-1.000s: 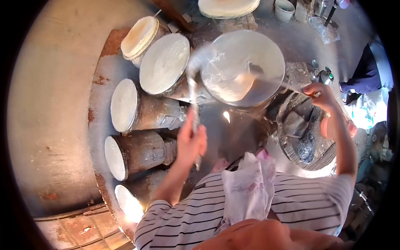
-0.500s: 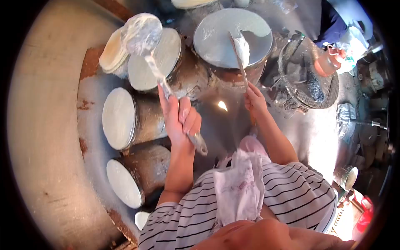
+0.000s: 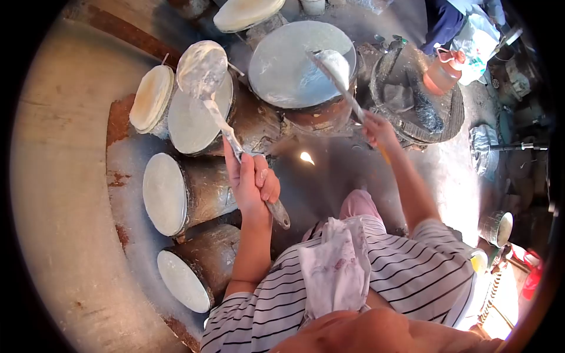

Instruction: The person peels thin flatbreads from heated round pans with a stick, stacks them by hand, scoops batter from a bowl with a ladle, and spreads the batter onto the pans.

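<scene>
My left hand (image 3: 253, 179) is wrapped round the handle of a ladle (image 3: 202, 67), whose round, batter-coated head hangs over the edge of a pale round griddle (image 3: 206, 117). My right hand (image 3: 379, 130) grips a long flat spatula (image 3: 341, 86). The spatula's far end is over the large round griddle (image 3: 282, 70), with a white folded mass (image 3: 333, 66) against it near the griddle's right side. A thin whitish layer covers much of that griddle.
More round griddles (image 3: 165, 194) stand on drum-like stoves along the left. Stacked flat rounds (image 3: 152, 99) lie at upper left. A small flame (image 3: 306, 157) shows below the large griddle. To the right are a round basin (image 3: 412, 132) and a pink jug (image 3: 442, 73). Another person's dark-clothed legs (image 3: 442, 23) show at upper right.
Since a second ago, the ladle has swung left off the large griddle. The spatula has lifted a white mass and shifted toward the griddle's right side. The camera view has turned.
</scene>
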`<state>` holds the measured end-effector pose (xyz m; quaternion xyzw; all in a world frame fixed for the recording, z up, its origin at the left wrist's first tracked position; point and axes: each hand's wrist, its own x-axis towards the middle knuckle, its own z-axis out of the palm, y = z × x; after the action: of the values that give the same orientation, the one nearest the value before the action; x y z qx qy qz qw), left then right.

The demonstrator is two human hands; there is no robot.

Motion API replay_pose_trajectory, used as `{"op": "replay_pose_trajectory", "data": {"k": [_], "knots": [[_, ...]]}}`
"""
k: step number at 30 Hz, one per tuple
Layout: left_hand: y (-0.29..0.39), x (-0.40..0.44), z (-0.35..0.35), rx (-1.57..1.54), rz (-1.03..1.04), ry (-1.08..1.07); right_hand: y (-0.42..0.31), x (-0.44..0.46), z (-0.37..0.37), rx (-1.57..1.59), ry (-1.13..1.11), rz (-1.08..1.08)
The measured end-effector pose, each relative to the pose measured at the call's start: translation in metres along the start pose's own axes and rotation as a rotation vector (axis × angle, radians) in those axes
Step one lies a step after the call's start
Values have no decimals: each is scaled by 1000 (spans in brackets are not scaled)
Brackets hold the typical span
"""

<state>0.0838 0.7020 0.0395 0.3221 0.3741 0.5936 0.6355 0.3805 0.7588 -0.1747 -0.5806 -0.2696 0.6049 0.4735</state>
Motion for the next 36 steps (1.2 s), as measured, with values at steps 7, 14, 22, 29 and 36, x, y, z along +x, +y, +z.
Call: {"op": "replay_pose_trajectory", "data": {"k": [7,14,22,29,36], "knots": [[-44,49,69,-196,1,-126,-71,82,-21,-463,-223,-80],[-86,78,107,-290,-43,-137,-111,131,-107,-386,-277,-5],[-113,107,123,-156,-201,-53,-109,109,-98,-961,130,-392],[-145,159,124,-64,-359,222,-112,129,-70,-1046,18,-592],[-142,179,122,-197,-320,259,-108,141,-59,-1048,-205,-681]]}}
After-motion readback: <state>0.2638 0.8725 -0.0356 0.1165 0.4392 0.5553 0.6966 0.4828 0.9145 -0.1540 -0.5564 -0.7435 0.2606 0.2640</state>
